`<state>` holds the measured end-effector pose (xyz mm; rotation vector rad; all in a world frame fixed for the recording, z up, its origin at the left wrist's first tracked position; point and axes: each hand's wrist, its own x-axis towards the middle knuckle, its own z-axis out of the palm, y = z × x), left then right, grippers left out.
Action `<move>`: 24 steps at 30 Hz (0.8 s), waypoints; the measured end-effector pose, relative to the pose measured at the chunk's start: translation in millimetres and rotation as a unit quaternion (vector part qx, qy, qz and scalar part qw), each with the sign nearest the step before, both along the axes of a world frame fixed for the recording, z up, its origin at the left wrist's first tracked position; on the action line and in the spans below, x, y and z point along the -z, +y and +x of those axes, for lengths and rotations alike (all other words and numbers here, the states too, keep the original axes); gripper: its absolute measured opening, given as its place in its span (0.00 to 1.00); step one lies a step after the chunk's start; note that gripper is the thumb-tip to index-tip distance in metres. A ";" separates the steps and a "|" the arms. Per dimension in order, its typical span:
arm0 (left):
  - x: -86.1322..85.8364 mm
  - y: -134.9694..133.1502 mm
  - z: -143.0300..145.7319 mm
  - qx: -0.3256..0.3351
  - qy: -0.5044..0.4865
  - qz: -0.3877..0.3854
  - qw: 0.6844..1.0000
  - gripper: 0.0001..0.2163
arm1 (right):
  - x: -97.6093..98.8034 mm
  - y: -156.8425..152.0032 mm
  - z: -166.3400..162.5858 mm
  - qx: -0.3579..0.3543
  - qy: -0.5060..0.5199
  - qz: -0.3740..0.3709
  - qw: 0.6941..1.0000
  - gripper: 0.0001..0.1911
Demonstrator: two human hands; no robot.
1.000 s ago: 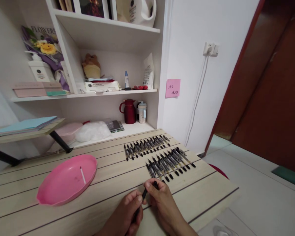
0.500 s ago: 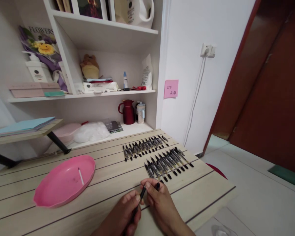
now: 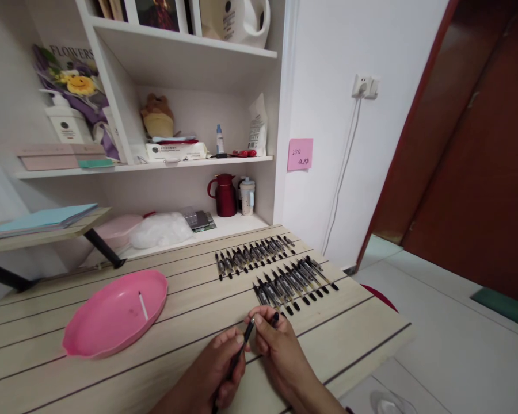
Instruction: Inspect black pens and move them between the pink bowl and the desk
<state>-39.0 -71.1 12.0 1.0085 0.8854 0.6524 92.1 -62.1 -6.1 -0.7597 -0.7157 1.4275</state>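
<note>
My left hand is closed round the barrel of a black pen that slants up to the right. My right hand pinches the pen's upper tip, and a small black cap sticks out between its fingers. Both hands hover over the near part of the slatted wooden table. Just beyond them lie two rows of several black pens, the nearer row and the farther row. A pink tray to the left holds one thin white refill.
White shelves behind the table carry a red jug, a small cup, bottles, boxes and a plush toy. A pink sticky note is on the wall. A red door and tiled floor lie to the right, past the table's edge.
The pen has tilted more upright and its tip has risen slightly between my hands. The view has shifted a little. The rows of pens and the tray have not moved.
</note>
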 end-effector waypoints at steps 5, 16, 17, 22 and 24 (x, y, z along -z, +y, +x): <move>2.6 0.4 0.5 -0.011 -0.004 0.013 1.000 0.13 | 1.8 2.1 -1.7 -0.003 -0.013 -0.012 1.000 0.20; -4.6 4.1 2.0 -0.115 -0.080 -0.013 0.990 0.10 | -12.4 8.4 28.4 0.129 -0.044 -0.010 0.991 0.18; -6.0 5.1 2.4 -0.138 -0.083 -0.014 0.987 0.10 | -12.2 10.0 32.6 0.122 -0.081 -0.014 0.989 0.18; -9.1 12.8 5.2 -0.210 -0.075 -0.023 0.975 0.09 | -11.8 17.4 44.1 0.069 -0.296 0.031 0.952 0.12; -9.5 16.0 7.5 -0.226 -0.069 -0.025 0.971 0.08 | -12.9 19.8 43.0 0.047 -0.324 0.041 0.944 0.12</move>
